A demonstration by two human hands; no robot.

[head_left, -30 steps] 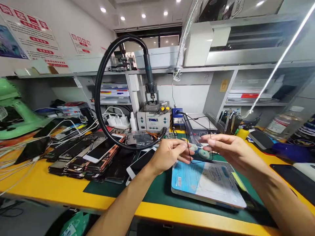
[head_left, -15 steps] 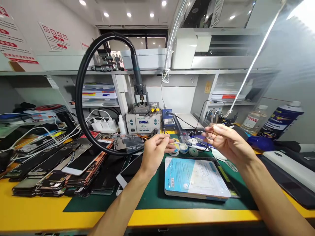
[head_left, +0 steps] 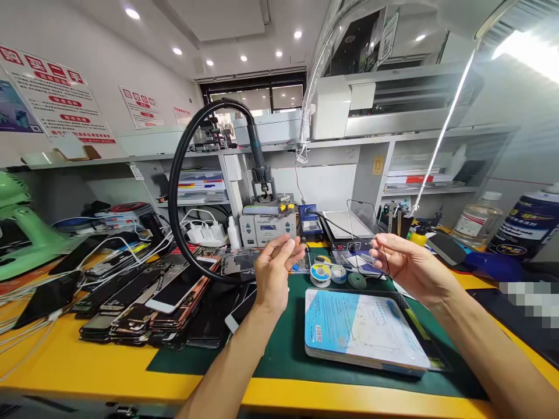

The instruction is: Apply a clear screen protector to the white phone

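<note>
1. Right hand (head_left: 413, 265) is pinching a thin, black-edged frame (head_left: 360, 202) by its right side, between thumb and fingers.
2. The frame is tilting in mid-air, showing between the two hands, nearer the right one. Whether a clear sheet is filling it, I cannot tell.
3. Left hand (head_left: 275, 270) is hovering well apart from the frame, fingers loosely curling, thumb close to the fingertips. Whether anything thin is lying between them, I cannot tell.
4. A blue-and-white book (head_left: 367, 329) is lying flat over the green mat (head_left: 288, 355), between the forearms.
5. Reels (head_left: 321, 272) are sitting in a cluster just beyond the book, a dull green one at their right.
6. To the left, stacked phones (head_left: 131, 326) are covering part of the yellow worktop (head_left: 305, 393).
7. Behind the left hand, a grey control station (head_left: 268, 228) is standing; a thick black hose (head_left: 174, 192) is looping beside it.
8. At far right, a clear bottle (head_left: 476, 220) is standing near a dark blue can (head_left: 526, 224).
</note>
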